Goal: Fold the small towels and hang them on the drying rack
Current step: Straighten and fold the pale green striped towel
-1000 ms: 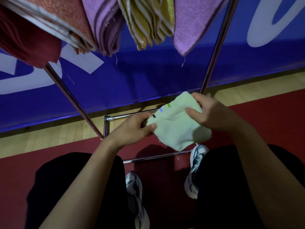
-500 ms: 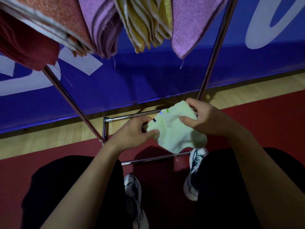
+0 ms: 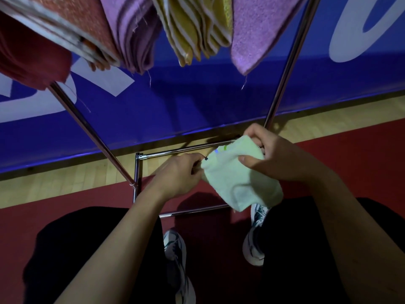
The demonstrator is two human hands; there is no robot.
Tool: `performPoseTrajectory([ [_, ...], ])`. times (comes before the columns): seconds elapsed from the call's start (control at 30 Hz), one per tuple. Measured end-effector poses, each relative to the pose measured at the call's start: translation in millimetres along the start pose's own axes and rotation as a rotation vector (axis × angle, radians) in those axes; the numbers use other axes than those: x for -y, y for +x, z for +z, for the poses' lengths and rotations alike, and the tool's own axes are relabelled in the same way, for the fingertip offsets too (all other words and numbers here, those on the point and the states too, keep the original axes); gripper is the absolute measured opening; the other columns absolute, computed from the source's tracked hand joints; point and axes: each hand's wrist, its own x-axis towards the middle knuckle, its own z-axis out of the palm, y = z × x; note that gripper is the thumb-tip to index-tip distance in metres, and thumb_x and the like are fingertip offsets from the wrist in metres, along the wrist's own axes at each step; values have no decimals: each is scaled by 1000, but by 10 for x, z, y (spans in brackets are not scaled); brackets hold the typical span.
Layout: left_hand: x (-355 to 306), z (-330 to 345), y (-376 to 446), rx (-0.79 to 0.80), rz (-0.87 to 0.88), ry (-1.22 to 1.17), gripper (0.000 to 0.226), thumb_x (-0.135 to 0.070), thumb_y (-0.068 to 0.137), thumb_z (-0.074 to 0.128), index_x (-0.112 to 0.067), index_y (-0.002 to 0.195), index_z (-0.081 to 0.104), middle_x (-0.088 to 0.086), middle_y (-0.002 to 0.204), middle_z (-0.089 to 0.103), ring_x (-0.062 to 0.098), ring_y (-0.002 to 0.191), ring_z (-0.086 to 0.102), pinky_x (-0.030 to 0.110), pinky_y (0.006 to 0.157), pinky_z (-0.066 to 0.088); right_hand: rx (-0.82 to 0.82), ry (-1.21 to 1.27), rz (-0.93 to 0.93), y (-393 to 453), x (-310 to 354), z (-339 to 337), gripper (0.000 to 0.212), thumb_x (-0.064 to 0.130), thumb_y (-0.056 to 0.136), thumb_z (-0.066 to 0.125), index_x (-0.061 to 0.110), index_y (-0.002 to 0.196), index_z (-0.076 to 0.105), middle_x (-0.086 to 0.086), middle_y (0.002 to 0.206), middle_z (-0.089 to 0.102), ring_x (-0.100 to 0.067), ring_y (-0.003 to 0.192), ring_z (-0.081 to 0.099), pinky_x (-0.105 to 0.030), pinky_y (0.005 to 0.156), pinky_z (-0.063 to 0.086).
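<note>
**Hands hold pale green towel below the loaded rack**

The right hand (image 3: 282, 159) grasped the pale green towel (image 3: 238, 178) at its upper right, thumb pressed across the face and fingers curled behind the top corner. The left hand (image 3: 177, 174) pinched the towel's left edge, beside a small coloured tag. The cloth hung in the air between the two hands, above the red floor (image 3: 65, 207) and the person's shoes. Its long axis ran on a slant, from the top corner by the right hand down to a loose lower corner pointing toward the right shoe (image 3: 255, 242). The drying rack (image 3: 285, 71) lay up and away from both hands, its hung towels (image 3: 192, 29) overhead. The right hand seemed nearer the rack's right-hand pole, so the lift would likely go upward and forward.
</note>
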Motion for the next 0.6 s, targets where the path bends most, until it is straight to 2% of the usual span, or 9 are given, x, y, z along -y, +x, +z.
performPoseTrajectory([
  [0.07,-31,-10,-24,-2,24,4,14,-34,81,46,-28,86,57,-4,73,60,24,72,59,48,69,55,51,8,-3,-11,19,-5,48,18,91,71,34,126,42,-2,87,72,-25,73,67,-35,65,52],
  [0.1,-37,-9,-32,-7,26,10,6,-29,81,47,-28,80,53,-4,70,55,25,69,55,49,67,54,82,-2,-10,-18,24,-5,53,16,91,70,36,130,40,-6,86,71,-26,70,65,-36,63,51],
  [0.13,-37,-9,-36,-16,24,7,8,-23,81,48,-28,74,48,-4,67,52,24,66,51,49,66,53,107,-29,-20,-23,17,-6,52,16,91,70,37,129,43,-2,81,70,-20,64,61,-30,60,48],
  [0.2,-22,-9,-31,-35,9,11,22,-14,83,53,-30,70,43,-6,65,48,22,64,45,46,64,52,110,-147,-35,-34,1,6,36,17,91,71,32,119,55,20,69,61,-2,55,51,-14,55,38],
  [0.23,-20,-22,-32,-44,-7,5,23,-12,83,54,-31,72,46,-7,64,48,19,63,45,42,63,50,96,-199,-32,-36,-8,19,27,19,91,74,27,113,61,29,63,56,1,55,50,-12,54,37],
  [0.3,-34,-60,-51,-65,-18,-25,21,-9,84,56,-30,79,53,-9,64,49,14,61,45,33,57,43,81,-234,3,-45,-36,43,19,29,88,79,24,102,67,33,60,54,3,55,51,-12,55,38],
  [0.4,-37,-100,-51,-106,-11,-63,22,-5,87,57,-27,82,56,-9,63,51,8,56,44,19,48,30,46,-198,94,-6,-88,45,22,47,87,76,25,86,69,16,50,51,-5,47,44,-17,51,33],
  [0.47,-23,-102,-39,-128,-6,-67,22,-6,87,58,-27,83,56,-10,62,51,8,55,44,23,49,32,8,-182,123,5,-99,35,31,52,88,73,22,81,68,9,47,38,-9,47,33,-22,51,27],
  [0.6,15,-94,-5,-158,-17,-46,13,-10,88,61,-23,86,60,-9,62,51,8,57,45,23,50,34,84,-158,127,-23,-66,-14,33,51,85,77,19,83,69,6,53,39,-10,50,35,-26,57,29],
])
